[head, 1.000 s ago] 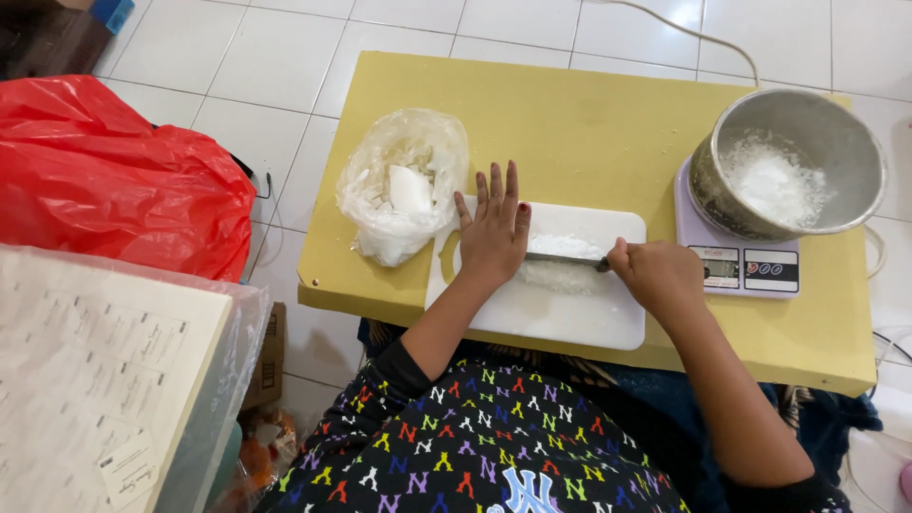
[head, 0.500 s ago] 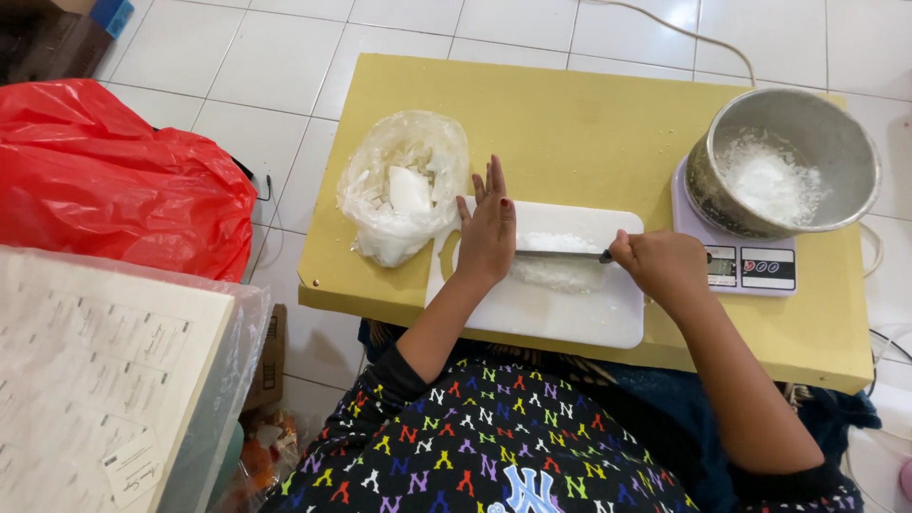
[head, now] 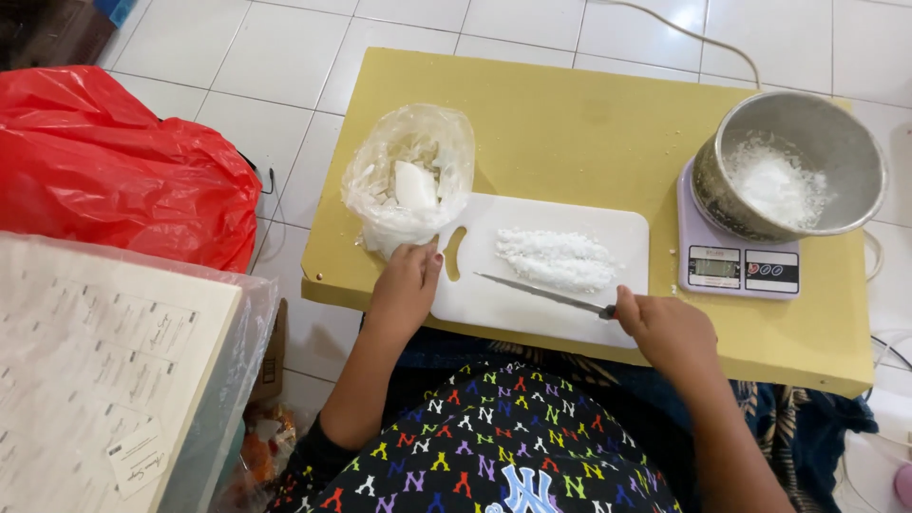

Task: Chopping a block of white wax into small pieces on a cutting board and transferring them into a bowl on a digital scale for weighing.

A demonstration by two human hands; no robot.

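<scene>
Resting at the near left edge of the white cutting board [head: 570,313], the left hand [head: 404,290] lies loose, fingertips touching the clear plastic bag [head: 410,176] of white chunks, grasping nothing. Bare yellow table [head: 570,123] stretches behind the board. A ridge of chopped white flakes [head: 556,258] sits mid-board, crumbly and pale. The right hand [head: 670,332] is clenched around the handle of a thin knife [head: 541,293], blade flat along the board's near side. To the right, a metal bowl [head: 836,142] stands on a lilac scale [head: 731,271].
</scene>
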